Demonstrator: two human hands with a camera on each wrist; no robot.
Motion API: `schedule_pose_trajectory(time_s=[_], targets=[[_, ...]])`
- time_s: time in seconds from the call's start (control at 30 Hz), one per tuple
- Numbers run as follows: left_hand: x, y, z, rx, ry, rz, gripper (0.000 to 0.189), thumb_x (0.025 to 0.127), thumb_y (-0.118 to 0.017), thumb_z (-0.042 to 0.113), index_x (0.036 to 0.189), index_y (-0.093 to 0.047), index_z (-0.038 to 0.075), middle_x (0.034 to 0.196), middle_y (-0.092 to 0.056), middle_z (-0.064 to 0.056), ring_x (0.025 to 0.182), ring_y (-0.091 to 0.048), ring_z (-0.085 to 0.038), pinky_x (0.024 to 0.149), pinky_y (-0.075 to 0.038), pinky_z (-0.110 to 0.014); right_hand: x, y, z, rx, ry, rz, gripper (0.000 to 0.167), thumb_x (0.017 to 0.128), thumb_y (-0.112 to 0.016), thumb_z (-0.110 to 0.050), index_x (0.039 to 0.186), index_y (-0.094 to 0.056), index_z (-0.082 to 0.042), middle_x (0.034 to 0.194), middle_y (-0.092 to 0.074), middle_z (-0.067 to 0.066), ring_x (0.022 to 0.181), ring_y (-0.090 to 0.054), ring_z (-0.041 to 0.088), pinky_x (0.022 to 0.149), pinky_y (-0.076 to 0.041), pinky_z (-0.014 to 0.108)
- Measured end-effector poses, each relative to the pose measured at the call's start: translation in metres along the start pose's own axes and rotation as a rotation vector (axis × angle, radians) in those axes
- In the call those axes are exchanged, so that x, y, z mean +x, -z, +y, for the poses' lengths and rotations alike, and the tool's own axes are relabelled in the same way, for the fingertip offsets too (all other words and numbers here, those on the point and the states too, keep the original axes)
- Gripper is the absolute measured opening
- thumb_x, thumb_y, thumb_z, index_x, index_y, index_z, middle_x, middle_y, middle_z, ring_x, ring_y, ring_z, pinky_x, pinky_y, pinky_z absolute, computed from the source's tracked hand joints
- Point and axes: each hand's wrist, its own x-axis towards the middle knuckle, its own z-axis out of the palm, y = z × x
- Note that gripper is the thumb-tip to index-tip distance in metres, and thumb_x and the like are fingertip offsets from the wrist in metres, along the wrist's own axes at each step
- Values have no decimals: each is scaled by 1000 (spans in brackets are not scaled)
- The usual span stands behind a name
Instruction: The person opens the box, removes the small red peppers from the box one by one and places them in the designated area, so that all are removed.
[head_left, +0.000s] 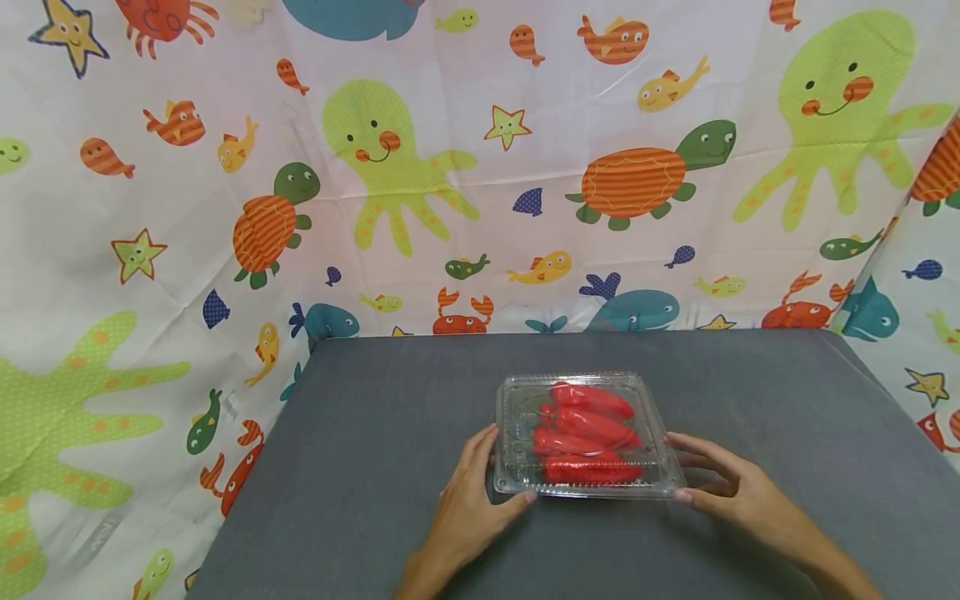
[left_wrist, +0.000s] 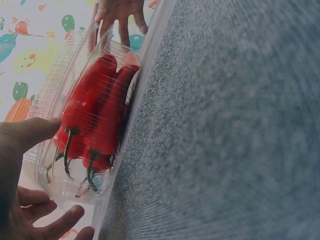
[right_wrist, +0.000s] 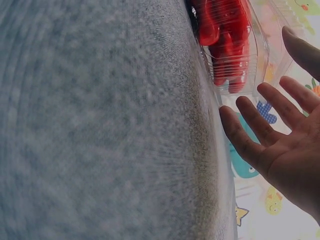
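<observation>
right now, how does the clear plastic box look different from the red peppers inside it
The box is see-through, while the peppers are bright red with green stems. The box is rectangular with ridged edges; the peppers are long and tapered. The box is larger than any one pepper, and it encloses them all. Both have a shiny surface.

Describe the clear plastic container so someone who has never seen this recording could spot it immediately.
Start at the grey tabletop in front of the sea-creature fabric. Towards its front, look between the person's left hand and right hand for the container. Unlike the hands and grey surface around it, it is see-through, with red peppers showing inside.
</observation>
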Motion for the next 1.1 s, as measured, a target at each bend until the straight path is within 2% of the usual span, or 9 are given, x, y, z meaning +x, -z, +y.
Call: schedule_pose_trajectory(time_s=[0.17,0.3,0.47,0.6,0.83,0.93,1.1], targets=[[-3,0,-2,6,-39,18,90,89,-79,50,164,-40,19,165,-41,6,131,-60,-16,98,-53,-56,0,0,1,2,-4,0,67,100,-75,-23,159,-46,-10,159,-46,24,131,-56,46,87,-61,35],[-5,0,-3,13,-73,30,84,92,-77,42,164,-40,19,166,-40,8,132,-60,-16,101,-52,-57,1,1,2,1,8,-5,67,100,-74,-21,159,-46,-8,159,-46,26,131,-57,47,89,-62,41],[-6,0,-3,-5,-67,14,80,94,-74,34,165,-39,20,168,-38,9,139,-55,-18,108,-48,-59,0,0,1,-2,-1,-11,67,99,-75,-22,158,-46,-7,159,-46,26,132,-56,49,89,-62,44],[-6,0,-3,-26,-65,5,78,95,-72,27,165,-39,19,168,-37,9,143,-52,-19,112,-45,-59,1,0,0,-5,-20,-10,67,98,-77,-25,157,-48,-9,158,-47,24,132,-57,48,89,-62,37],[-6,0,-2,-54,-61,-2,75,94,-71,23,163,-42,14,167,-38,1,155,-36,-26,120,-34,-61,2,0,2,-29,17,-3,66,98,-77,-24,156,-49,-7,156,-50,24,130,-57,47,85,-59,27],[-7,-1,-2,-46,-51,3,73,94,-71,23,162,-44,13,159,-45,-1,149,-41,-25,118,-37,-60,3,0,2,-35,21,3,66,98,-77,-23,156,-50,-8,155,-51,24,131,-57,47,84,-57,23],[-7,-1,-2,-38,-66,35,73,92,-73,20,159,-48,8,135,-57,1,128,-48,-18,109,-44,-51,3,0,3,-43,18,7,66,98,-78,-22,155,-50,-7,154,-52,24,131,-57,48,84,-57,23]])
